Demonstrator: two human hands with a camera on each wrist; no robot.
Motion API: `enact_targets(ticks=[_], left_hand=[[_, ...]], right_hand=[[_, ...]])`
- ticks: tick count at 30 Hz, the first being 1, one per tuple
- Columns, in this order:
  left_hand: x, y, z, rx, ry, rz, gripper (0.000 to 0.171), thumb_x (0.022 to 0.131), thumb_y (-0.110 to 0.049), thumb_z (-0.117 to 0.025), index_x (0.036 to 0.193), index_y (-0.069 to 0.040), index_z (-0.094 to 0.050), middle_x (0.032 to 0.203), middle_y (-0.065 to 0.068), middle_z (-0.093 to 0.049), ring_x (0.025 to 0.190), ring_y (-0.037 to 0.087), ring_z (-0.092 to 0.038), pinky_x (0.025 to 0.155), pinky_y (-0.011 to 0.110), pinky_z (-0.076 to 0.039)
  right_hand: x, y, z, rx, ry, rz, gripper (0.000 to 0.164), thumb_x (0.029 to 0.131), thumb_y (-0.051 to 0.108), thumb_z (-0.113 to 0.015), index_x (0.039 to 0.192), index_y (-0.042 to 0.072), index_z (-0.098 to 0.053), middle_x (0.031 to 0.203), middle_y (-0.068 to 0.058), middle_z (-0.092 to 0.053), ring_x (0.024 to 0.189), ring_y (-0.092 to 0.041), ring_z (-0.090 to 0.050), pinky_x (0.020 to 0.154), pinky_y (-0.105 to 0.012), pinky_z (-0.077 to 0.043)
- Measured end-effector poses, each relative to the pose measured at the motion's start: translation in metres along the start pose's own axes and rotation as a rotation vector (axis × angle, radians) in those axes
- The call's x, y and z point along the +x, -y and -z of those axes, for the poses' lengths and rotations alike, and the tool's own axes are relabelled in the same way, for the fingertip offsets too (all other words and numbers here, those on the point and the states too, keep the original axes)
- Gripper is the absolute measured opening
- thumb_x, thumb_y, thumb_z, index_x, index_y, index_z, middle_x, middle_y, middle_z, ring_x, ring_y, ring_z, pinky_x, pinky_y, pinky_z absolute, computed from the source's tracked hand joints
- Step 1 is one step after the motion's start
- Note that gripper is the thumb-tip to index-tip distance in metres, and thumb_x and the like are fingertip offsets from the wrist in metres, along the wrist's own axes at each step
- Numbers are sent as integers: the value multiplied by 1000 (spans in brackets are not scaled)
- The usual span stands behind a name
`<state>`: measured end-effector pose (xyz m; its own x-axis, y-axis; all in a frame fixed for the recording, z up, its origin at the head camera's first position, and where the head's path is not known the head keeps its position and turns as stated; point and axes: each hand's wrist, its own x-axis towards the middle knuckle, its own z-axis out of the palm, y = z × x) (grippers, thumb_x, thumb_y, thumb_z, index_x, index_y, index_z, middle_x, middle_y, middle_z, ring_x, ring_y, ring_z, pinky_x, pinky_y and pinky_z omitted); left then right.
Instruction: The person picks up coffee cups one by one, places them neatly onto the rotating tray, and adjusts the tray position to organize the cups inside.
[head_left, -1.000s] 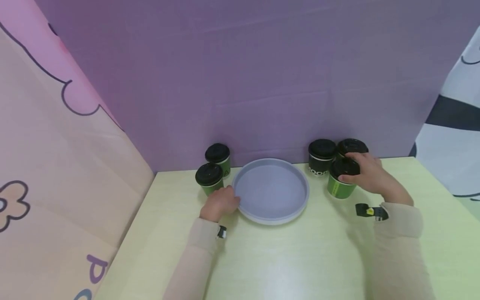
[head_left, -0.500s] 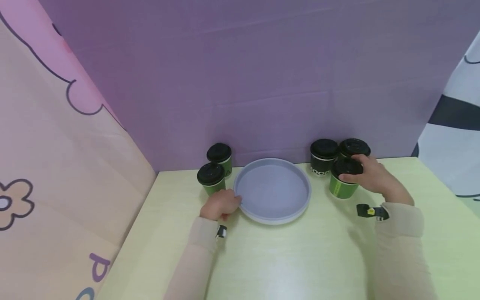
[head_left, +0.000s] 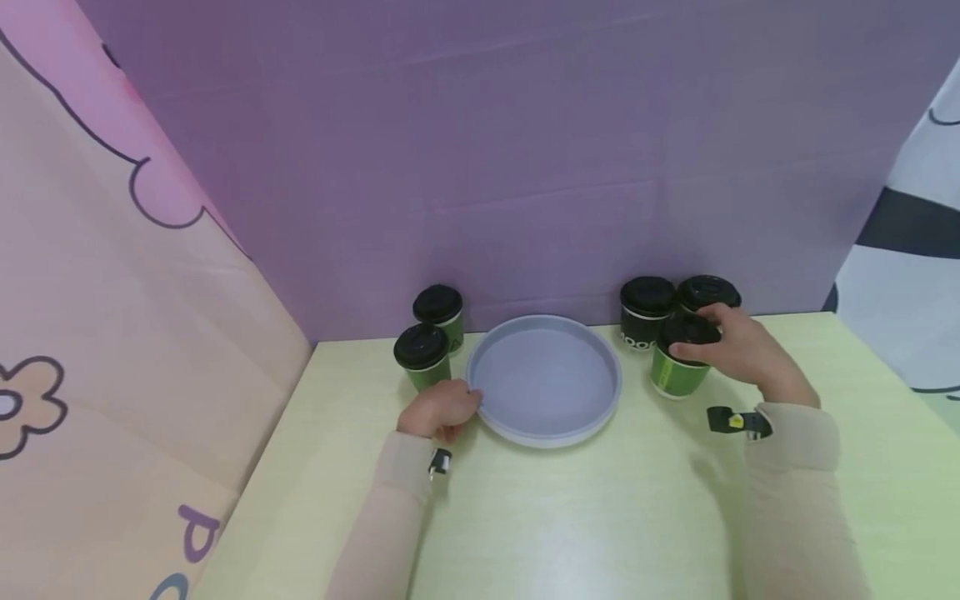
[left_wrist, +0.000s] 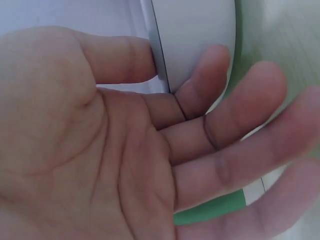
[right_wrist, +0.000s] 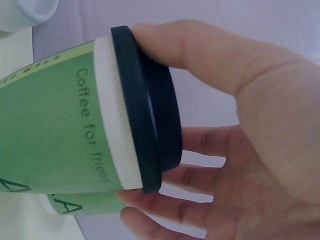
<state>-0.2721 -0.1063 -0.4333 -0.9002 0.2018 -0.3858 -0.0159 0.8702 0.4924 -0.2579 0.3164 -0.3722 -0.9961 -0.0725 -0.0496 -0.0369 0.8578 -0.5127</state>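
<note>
My left hand (head_left: 438,407) pinches the near-left rim of a round pale grey plate (head_left: 543,383). In the left wrist view the thumb lies inside the plate's rim (left_wrist: 195,30) and the index finger outside, while the other fingers extend away. On the right, my right hand (head_left: 742,346) grips a green paper coffee cup (head_left: 675,373) by its black lid (right_wrist: 142,110). The right wrist view shows the thumb on one side of that lid and fingers on the other; "Coffee for friend" is printed on the cup. Whether its base touches the table cannot be told.
Behind the held cup stand a black-lidded dark cup (head_left: 643,327) and another lidded cup (head_left: 708,292), partly hidden. Two green lidded cups (head_left: 427,377) (head_left: 453,329) stand left of the plate. A purple backdrop (head_left: 525,167) rises along the table's (head_left: 555,525) far edge.
The right hand and the green coffee cup have shifted slightly left, a little away from the cups behind. My left hand and the plate have stayed put.
</note>
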Motion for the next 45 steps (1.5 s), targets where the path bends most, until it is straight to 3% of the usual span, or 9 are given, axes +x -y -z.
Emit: enact_targets(ticks=[6, 13, 20, 27, 34, 41, 45], left_hand=[[1, 3, 1, -29, 25, 4, 46, 109, -38, -39, 87, -4, -61, 66, 14, -61, 57, 26, -58, 62, 39, -53], [3, 5, 1, -72, 47, 27, 44, 109, -41, -39, 95, -6, -61, 65, 10, -57, 56, 23, -54, 59, 35, -50], [1, 2, 1, -77, 51, 29, 44, 109, -41, -39, 91, -7, -60, 64, 10, -57, 55, 23, -53, 58, 35, -50], [-1, 2, 2, -60, 42, 21, 46, 109, -43, -38, 93, -6, -61, 68, 13, -62, 58, 26, -58, 61, 38, -53], [0, 4, 1, -71, 41, 31, 48, 109, -43, -39, 93, -5, -62, 67, 14, -62, 56, 27, -60, 59, 38, -53], [0, 4, 2, -55, 42, 11, 47, 110, -42, -40, 92, -4, -62, 67, 15, -64, 58, 28, -62, 61, 39, -55], [-2, 3, 5, -44, 41, -3, 43, 110, -40, -41, 94, -5, -62, 71, 16, -66, 62, 30, -66, 63, 40, -56]], right_hand=[[1, 16, -2, 0, -45, 29, 95, 91, 53, -73, 149, -12, -34, 151, -40, -36, 137, -58, -36, 110, -71, -32], [0, 37, -3, 16, -86, 71, 93, 89, 51, -76, 149, -8, -37, 153, -38, -34, 141, -57, -32, 111, -72, -30], [-3, 45, -4, 39, -218, 127, 81, 88, 44, -78, 146, -1, -43, 147, -33, -41, 134, -54, -34, 105, -71, -34], [-5, 56, -8, 98, -311, 207, 79, 86, 38, -81, 146, 0, -47, 144, -32, -46, 134, -53, -35, 106, -69, -30], [-3, 69, -17, 132, -347, 250, 78, 85, 39, -83, 145, 1, -50, 142, -29, -50, 132, -49, -41, 106, -67, -33], [-3, 83, -26, 109, -350, 256, 76, 85, 45, -81, 143, 4, -53, 134, -23, -55, 110, -37, -51, 89, -53, -41], [-3, 91, -31, 82, -335, 245, 77, 85, 52, -79, 142, 7, -54, 133, -20, -56, 109, -34, -53, 89, -52, -43]])
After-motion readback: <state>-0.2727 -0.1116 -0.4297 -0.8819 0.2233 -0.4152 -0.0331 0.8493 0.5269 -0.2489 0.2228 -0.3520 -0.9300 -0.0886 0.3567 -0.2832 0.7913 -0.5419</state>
